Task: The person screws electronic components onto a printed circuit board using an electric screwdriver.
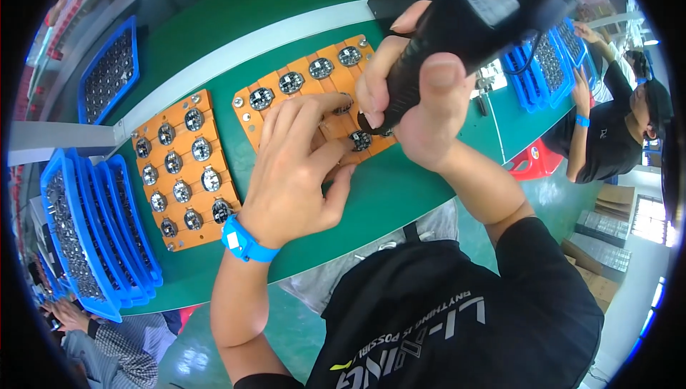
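Note:
My right hand (429, 103) is wrapped round a thick black electric screwdriver (457, 28), its thumb up along the body. The tool's nose points down at the near right part of an orange fixture board (246, 121); its tip is hidden by my fingers. My left hand (293, 167), with a blue wristband, lies over the same board. Its fingers are stretched out and apart, fingertips touching down near a small round circuit-board part (359, 140). Several more such parts, including a round part (291, 82), sit in the board's far row.
Left of my hand lies a second orange board (227, 187) filled with round parts. Stacked blue trays (107, 296) stand at the left edge, another blue tray (133, 67) behind them. More blue trays (527, 99) stand at right, near a co-worker (607, 131) and a red stool (532, 164).

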`<state>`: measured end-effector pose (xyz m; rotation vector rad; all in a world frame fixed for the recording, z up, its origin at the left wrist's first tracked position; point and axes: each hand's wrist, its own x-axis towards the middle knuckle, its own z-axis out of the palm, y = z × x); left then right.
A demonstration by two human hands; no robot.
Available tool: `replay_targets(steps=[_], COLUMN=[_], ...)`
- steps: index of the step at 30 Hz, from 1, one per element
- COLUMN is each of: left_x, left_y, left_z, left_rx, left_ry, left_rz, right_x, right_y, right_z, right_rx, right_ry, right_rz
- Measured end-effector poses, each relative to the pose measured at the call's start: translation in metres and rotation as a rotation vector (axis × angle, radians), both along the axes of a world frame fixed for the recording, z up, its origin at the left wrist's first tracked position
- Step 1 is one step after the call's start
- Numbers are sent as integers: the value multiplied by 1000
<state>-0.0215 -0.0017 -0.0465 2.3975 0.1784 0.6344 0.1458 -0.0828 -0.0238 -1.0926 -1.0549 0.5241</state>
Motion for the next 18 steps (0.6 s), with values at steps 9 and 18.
replay_targets(steps=[9, 18], left_x=[12, 12], left_y=[-19, -20], left_z=[4, 5], left_rx=[116, 246], left_ry=[1, 12], left_rz=[128, 98], right_x=[0, 38], right_y=[-2, -38], right_z=[-2, 86], right_rx=[142, 225], right_ry=[16, 154], right_rz=[20, -617])
